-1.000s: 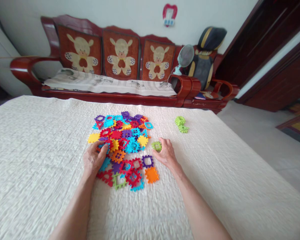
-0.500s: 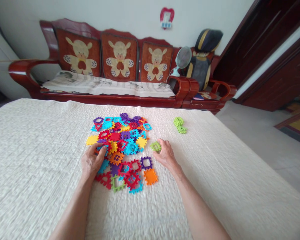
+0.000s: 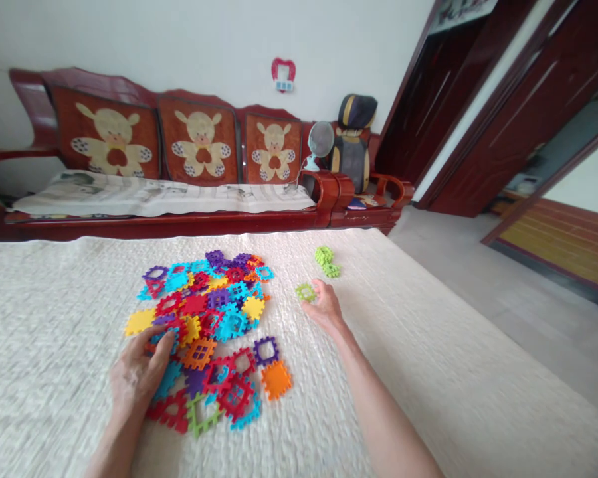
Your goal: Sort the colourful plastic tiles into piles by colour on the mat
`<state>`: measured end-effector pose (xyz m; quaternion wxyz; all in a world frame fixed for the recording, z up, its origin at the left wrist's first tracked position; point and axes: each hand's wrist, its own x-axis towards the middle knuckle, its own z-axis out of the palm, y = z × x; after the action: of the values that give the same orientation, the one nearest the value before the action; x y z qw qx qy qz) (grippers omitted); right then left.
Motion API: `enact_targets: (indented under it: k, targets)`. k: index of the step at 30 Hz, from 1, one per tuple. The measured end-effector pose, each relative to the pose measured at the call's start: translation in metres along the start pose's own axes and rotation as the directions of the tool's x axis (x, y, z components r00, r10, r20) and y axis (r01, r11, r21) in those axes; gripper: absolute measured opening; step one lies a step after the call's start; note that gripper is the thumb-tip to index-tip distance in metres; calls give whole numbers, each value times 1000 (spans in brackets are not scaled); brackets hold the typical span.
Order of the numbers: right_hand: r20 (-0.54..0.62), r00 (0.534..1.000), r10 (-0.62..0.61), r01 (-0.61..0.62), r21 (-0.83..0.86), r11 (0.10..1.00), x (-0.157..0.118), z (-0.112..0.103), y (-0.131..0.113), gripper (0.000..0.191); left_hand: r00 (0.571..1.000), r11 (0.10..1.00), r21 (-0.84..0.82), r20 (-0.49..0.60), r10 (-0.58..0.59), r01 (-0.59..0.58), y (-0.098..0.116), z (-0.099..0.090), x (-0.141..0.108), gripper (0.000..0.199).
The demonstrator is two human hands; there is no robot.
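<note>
A loose pile of interlocking plastic tiles (image 3: 195, 304) in red, blue, purple, yellow and orange lies on the table. My left hand (image 3: 138, 364) rests at the pile's left edge, thumb and fingers apart over a blue tile (image 3: 173, 336); its fingertips are partly hidden among the pieces. To the right of the pile, my right hand (image 3: 325, 309) pinches a light green tile (image 3: 305, 292) with an open middle. Just beyond it sits a small cluster of green tiles (image 3: 325, 257). Another green tile (image 3: 202, 417) lies at the pile's near end.
A cream quilted cloth (image 3: 398, 345) covers the table. Behind it stands a red wooden sofa (image 3: 194, 226) with bear-patterned cushions (image 3: 199, 143). A small fan (image 3: 321, 139) and a chair with a dark massage cushion (image 3: 351, 159) are at the sofa's right.
My view has swung to the right, so the scene sits further left. My right hand has carried the green tile away from the pile, closer to the green cluster. My left hand stays at the pile.
</note>
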<state>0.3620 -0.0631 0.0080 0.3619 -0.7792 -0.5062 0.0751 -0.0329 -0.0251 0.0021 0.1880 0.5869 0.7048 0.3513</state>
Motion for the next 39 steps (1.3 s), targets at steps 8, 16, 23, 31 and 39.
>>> enact_targets:
  k: [8, 16, 23, 31, 39]
  targets:
    - [-110, 975, 194, -215, -229, 949, 85, -40, 46, 66, 999, 999, 26, 20, -33, 33, -4, -1, 2, 48]
    - [-180, 967, 178, -213, -200, 956, 93, -33, 56, 68, 1000, 1000, 5, -14, -15, 16, 0, -1, -1, 49]
    - [-199, 942, -270, 282, 35, 959, 29, 12, 16, 36, 999, 999, -27, -34, 22, -23, 5, 0, -3, 41]
    - [74, 920, -384, 354, 257, 899, -12, 82, -58, 31, 997, 995, -72, -54, 58, -62, 9, 1, -6, 42]
    - [13, 872, -490, 478, 198, 856, -36, 92, -67, 40, 995, 991, -112, -73, 65, -73, 10, 2, -6, 42]
